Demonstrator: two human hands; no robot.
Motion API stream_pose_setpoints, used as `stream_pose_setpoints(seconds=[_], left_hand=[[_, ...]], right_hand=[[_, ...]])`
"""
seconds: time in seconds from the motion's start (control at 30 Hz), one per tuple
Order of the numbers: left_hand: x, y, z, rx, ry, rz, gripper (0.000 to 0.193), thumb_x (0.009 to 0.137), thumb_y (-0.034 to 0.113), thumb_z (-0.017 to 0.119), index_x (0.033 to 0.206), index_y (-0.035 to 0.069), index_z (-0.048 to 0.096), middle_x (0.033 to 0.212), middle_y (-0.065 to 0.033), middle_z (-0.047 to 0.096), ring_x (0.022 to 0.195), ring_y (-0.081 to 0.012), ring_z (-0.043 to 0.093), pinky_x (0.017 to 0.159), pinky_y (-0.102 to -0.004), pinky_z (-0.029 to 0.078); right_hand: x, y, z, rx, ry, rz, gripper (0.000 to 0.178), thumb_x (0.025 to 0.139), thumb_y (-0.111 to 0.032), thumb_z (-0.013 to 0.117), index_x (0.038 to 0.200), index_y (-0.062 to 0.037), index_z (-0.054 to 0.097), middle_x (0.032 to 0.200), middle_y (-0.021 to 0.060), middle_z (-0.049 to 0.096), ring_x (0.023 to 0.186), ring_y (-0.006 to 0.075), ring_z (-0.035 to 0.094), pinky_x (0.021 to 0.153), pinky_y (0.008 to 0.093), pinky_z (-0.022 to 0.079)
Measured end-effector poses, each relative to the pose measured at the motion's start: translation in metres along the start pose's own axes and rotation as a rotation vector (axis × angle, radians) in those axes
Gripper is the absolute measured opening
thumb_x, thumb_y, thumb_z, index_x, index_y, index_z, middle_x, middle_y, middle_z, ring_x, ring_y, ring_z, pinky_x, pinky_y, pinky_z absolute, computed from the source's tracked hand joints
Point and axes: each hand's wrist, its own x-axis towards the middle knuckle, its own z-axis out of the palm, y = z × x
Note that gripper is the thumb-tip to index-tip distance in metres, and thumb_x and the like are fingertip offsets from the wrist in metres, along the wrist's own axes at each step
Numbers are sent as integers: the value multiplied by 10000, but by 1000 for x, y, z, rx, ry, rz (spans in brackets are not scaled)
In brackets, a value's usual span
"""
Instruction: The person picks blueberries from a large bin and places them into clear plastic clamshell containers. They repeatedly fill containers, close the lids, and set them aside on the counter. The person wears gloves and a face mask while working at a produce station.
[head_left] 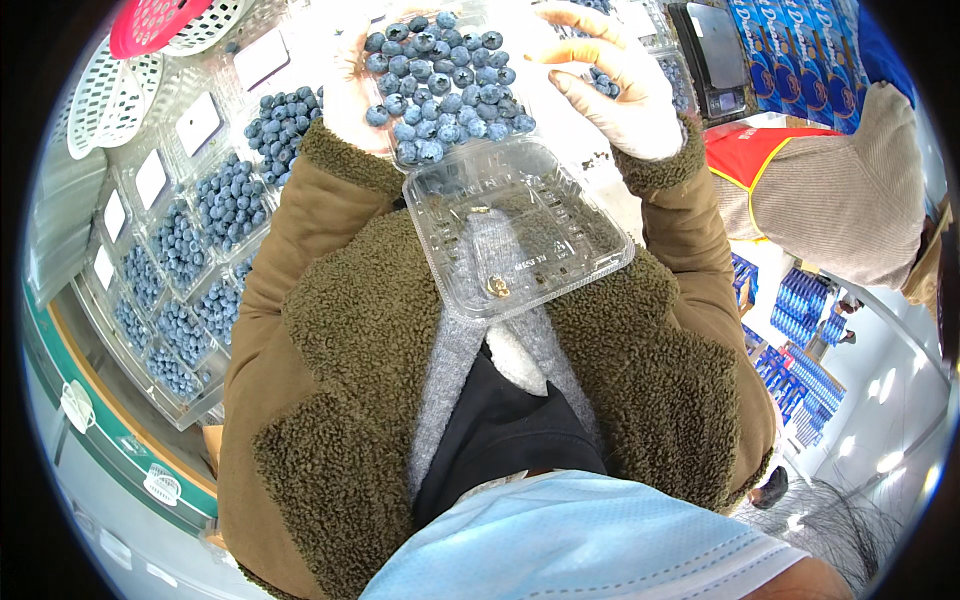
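Hovering right hand (632,98), seemingly half-curled.

Right of the blueberries (450,88) a glare-washed gap seems passable; the lid (520,235) blocks the near side.

Large white lettering runs down the blue packs (800,60); the small lit display (728,102) on the scale (710,45) shows figures too small to make out; raised marks stand on the clear lid (515,235), too faint to read; print on the stacked blue boxes (800,300) is too small to tell.
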Motion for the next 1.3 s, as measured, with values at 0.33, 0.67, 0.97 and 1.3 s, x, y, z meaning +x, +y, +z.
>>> stream_pose_setpoints(seconds=[0.33, 0.67, 0.97, 1.3], left_hand=[[-2, -7, 10, -1, 150, 112, 630, 1015, 549, 509, 1381, 41, 579, 1359, -181, 639, 1254, -365, 610, 1080, -545, 482], [-1, 4, 1, -29, 56, 72, 633, 1000, 550, 540, 1394, 55, 581, 1413, -179, 604, 1299, -388, 574, 1108, -581, 450], [1, 3, -3, -16, 2, 24, 599, 995, 541, 557, 1366, 75, 619, 1416, -174, 609, 1312, -396, 566, 1108, -607, 447], [4, -5, 29, 227, 509, 135, 683, 986, 615, 518, 1458, 123, 545, 1486, -193, 543, 1329, -402, 551, 1119, -616, 431]], right_hand=[[-32, -7, 5, 105, -94, 187, 586, 885, -136, 774, 1431, -76, 573, 1494, 144, 544, 1389, 282, 502, 1169, 411, 364], [-48, -12, 23, 233, -193, 330, 878, 858, -303, 827, 1565, -36, 380, 1568, 163, 458, 1475, 296, 398, 1221, 424, 288], [-31, -11, 13, -183, -94, 52, 730, 830, -224, 758, 1495, -62, 503, 1435, 155, 590, 1325, 355, 558, 1169, 449, 368], [-28, -16, 33, 450, -119, 301, 1443, 625, -475, 969, 1628, 10, 52, 1675, 238, 192, 1543, 340, 243, 1248, 431, 238]])
